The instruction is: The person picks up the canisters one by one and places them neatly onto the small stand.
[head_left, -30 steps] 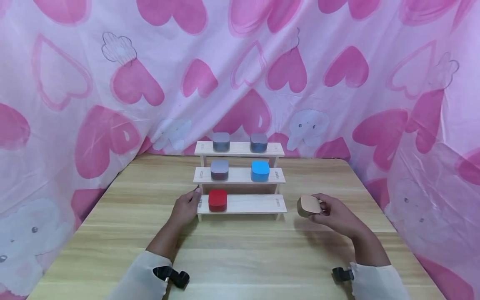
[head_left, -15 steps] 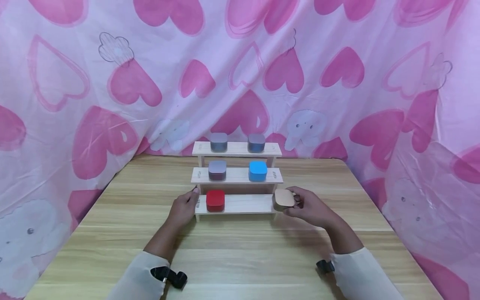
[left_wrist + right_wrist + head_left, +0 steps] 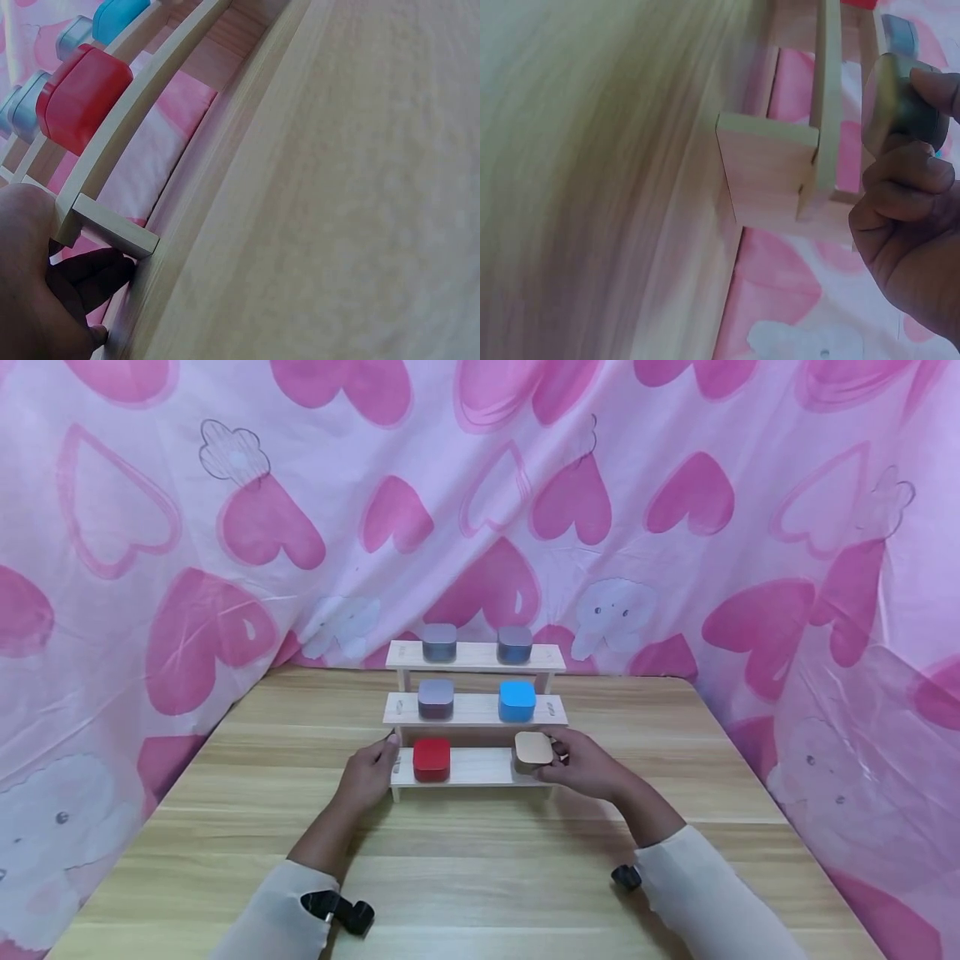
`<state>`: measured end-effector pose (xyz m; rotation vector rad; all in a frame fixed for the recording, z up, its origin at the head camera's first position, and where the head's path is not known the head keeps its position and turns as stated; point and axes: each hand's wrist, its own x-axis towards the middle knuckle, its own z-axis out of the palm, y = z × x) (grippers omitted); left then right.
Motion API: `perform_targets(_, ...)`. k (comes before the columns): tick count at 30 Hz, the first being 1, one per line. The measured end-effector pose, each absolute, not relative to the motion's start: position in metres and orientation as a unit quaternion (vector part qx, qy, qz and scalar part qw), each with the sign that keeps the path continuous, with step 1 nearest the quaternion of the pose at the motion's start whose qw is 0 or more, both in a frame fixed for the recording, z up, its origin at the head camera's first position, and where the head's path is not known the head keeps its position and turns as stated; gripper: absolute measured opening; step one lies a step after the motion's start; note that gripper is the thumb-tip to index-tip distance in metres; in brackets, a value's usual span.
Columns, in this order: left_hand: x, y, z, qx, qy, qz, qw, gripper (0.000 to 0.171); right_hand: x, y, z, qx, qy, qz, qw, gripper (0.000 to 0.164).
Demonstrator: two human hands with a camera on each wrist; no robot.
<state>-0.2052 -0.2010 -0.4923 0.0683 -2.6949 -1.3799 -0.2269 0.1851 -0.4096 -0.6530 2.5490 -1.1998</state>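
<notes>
A three-step wooden display rack (image 3: 480, 767) stands on the table. My left hand (image 3: 367, 774) holds the left end of its lowest step, the thumb at the top edge and the fingers (image 3: 94, 277) curled low beside the leg. My right hand (image 3: 588, 766) pinches a small gold tin (image 3: 532, 752) with rounded corners between thumb and fingers. This tin overlaps the right part of the lowest step; in the right wrist view the gold tin (image 3: 900, 105) appears close over the board. A red tin (image 3: 431, 760) sits on the left of that same step.
On the middle step stand a greyish tin (image 3: 436, 699) at left and a blue tin (image 3: 517, 702) at right. Two grey-blue tins, one left (image 3: 439, 643) and one right (image 3: 514, 645), occupy the top step. Behind the wooden table (image 3: 465, 877) hangs a pink heart-patterned cloth (image 3: 480, 485).
My right hand has carried the gold tin leftward, from beside the rack to over the right part of the lowest step. My left hand stays at the rack's left end.
</notes>
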Motion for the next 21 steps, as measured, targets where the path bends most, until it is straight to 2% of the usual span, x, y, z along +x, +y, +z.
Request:
perform_targets(2, -0.208, -0.203, -0.496, 0.022, -0.893, -0.445, 0.066, 0.078, -0.228, 0.181, -0.41, -0.229, 0.873, -0.41, 0.131, 0.061)
perform_targets(4, -0.2, -0.199, -0.483, 0.026, -0.889, -0.455, 0.049, 0.08, -0.229, 0.177, -0.411, -0.229, 0.873, -0.41, 0.135, 0.06)
perform_targets(12, -0.195, -0.195, -0.479, 0.044, -0.886, -0.461, 0.027, 0.067, -0.231, 0.167, -0.414, -0.235, 0.882, -0.386, 0.134, 0.052)
perform_targets(21, -0.196, -0.196, -0.479, 0.041, -0.883, -0.467, 0.027, 0.067, -0.23, 0.163, -0.412, -0.235, 0.89, -0.365, 0.141, 0.047)
